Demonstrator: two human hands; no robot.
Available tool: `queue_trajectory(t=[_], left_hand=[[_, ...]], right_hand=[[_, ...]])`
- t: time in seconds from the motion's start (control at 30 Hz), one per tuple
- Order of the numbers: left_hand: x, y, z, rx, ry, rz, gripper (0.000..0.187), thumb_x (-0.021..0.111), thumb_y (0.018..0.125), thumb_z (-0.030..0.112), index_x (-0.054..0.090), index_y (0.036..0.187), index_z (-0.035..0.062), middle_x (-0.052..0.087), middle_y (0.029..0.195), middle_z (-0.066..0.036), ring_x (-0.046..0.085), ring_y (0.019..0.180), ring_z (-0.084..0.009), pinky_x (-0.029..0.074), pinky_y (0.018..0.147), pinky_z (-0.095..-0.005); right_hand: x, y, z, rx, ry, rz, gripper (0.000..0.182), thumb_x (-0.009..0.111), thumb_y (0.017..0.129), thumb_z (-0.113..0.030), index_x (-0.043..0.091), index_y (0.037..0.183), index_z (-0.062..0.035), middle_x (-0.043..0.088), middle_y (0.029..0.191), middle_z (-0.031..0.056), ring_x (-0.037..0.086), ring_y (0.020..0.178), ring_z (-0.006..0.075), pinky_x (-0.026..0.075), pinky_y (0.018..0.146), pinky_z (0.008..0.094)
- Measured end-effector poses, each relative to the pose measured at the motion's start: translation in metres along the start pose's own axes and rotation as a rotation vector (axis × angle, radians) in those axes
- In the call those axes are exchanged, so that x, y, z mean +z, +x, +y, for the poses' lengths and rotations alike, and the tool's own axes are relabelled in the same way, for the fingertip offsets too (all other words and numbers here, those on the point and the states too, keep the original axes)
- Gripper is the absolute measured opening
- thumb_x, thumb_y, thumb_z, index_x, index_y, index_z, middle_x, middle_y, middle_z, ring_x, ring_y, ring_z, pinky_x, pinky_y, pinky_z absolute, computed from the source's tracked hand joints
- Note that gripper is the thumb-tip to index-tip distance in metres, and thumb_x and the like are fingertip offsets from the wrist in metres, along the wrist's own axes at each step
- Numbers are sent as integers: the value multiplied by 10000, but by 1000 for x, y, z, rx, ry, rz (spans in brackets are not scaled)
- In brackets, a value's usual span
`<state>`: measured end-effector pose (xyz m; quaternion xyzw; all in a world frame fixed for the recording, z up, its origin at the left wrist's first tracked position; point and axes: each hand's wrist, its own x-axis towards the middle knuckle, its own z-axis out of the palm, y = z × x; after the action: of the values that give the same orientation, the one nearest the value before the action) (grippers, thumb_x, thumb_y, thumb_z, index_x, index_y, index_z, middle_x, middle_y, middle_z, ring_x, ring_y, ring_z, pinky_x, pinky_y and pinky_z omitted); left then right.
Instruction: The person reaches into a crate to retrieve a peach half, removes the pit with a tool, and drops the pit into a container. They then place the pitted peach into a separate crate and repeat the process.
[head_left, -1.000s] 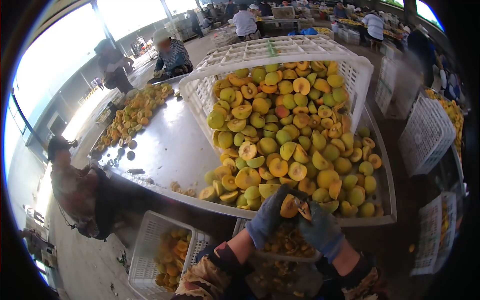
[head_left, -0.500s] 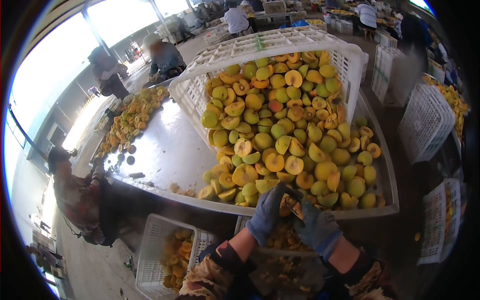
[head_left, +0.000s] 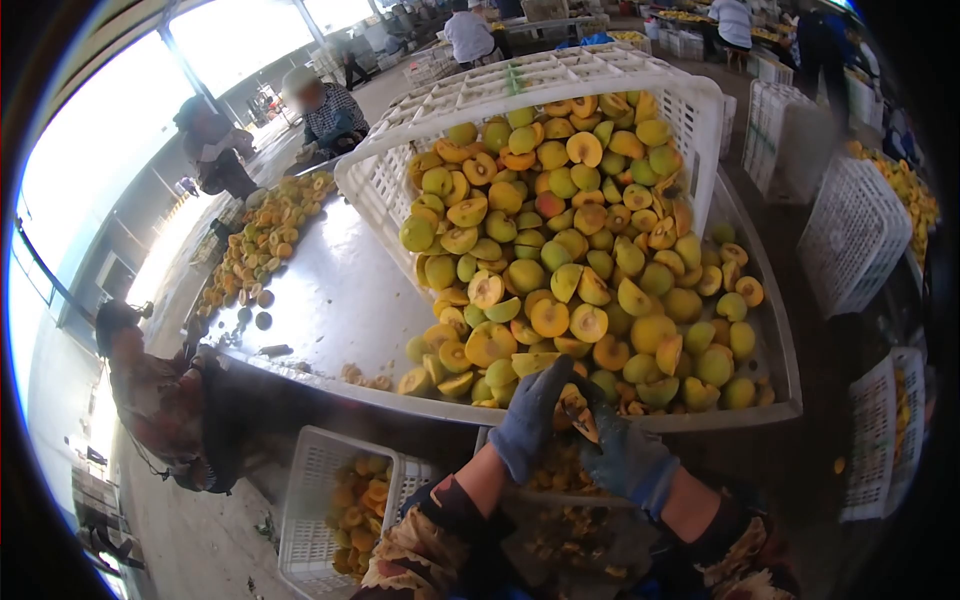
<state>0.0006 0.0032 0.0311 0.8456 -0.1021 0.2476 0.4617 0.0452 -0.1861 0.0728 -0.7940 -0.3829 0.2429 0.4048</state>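
My left hand (head_left: 535,415), in a grey-blue glove, is closed on a peach half (head_left: 576,408) with a browned, orange cut face. My right hand (head_left: 628,458), gloved alike, is closed against the near side of that half; whether its fingers also grip a small tool is hidden. Both hands meet above the near edge of the metal table (head_left: 370,280). Just beyond them lies a heap of halved yellow-green peaches (head_left: 550,320), spilling from a white plastic crate (head_left: 530,85) tipped on its side. Below the hands a container holds orange-brown fruit pieces (head_left: 565,465).
At lower left stands a white crate (head_left: 300,530) with orange fruit halves (head_left: 357,510). More fruit (head_left: 255,250) is piled along the table's left end, near a seated person (head_left: 160,400). White crates (head_left: 857,235) stand at right. Other people sit or stand farther back.
Both hands stay together at the table edge and have shifted only slightly. The peach half between them has turned, its cut face now showing more. The view has moved a little.
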Motion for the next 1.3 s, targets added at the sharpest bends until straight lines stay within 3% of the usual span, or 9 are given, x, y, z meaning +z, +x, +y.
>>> queue_trajectory(t=[0.2,0.37,0.47,0.63,0.73,0.93,1.07,1.2,1.3], left_hand=[[21,-26,-50,-506,-387,11,559,694,804,-4,503,1329,-20,652,1114,-178,643,984,-345,517,852,-378],[6,-5,-19,18,104,20,371,617,897,121,547,1224,-41,680,1007,-170,669,868,-296,531,802,-365],[7,-11,-29,-18,41,-2,648,736,720,-1,505,1325,-31,650,1102,-199,655,943,-352,530,822,-389],[8,-7,-2,150,486,203,556,746,788,104,513,1272,-40,683,1017,-177,676,905,-325,524,830,-384],[-7,5,3,-30,147,-108,627,719,713,-27,515,1306,-25,648,1105,-204,652,960,-360,525,842,-382],[10,-6,-9,118,362,151,469,691,815,21,539,1254,-42,659,1086,-170,659,872,-295,525,821,-350],[5,0,-2,-474,-510,44,464,675,814,34,545,1254,-38,664,1070,-176,658,842,-307,517,801,-335],[1,2,-9,-377,-406,-70,295,538,947,155,585,1177,-24,682,972,-168,664,831,-288,512,819,-343],[-1,-1,-21,-158,-154,-106,268,505,999,146,565,1217,3,690,934,-160,673,826,-273,525,805,-359]], right_hand=[[13,5,17,-3,453,-77,372,570,860,-96,487,1208,7,639,1020,178,662,910,281,518,798,390],[12,5,9,94,509,-87,285,578,864,-93,540,1126,12,631,939,128,638,843,211,514,756,351],[19,8,17,11,510,-91,308,568,889,-59,528,1192,-18,640,919,81,620,814,171,506,727,318],[17,8,12,101,679,-112,261,567,897,-45,564,1156,-19,646,937,79,615,824,173,504,735,337],[25,7,19,-73,420,31,242,572,897,-47,572,1138,-17,645,952,80,611,836,186,505,749,354],[12,7,13,44,608,-177,229,535,928,-34,567,1154,-37,619,920,45,594,812,136,505,714,313],[5,3,-1,149,795,-250,187,487,963,-27,593,1114,-60,578,861,0,561,774,70,481,670,251],[9,8,31,-360,215,-283,155,499,987,-84,571,1123,-75,557,843,-15,551,740,75,480,660,225],[-8,4,17,-31,687,-468,143,535,985,-187,550,1061,-67,529,788,-18,535,684,86,460,598,208]])
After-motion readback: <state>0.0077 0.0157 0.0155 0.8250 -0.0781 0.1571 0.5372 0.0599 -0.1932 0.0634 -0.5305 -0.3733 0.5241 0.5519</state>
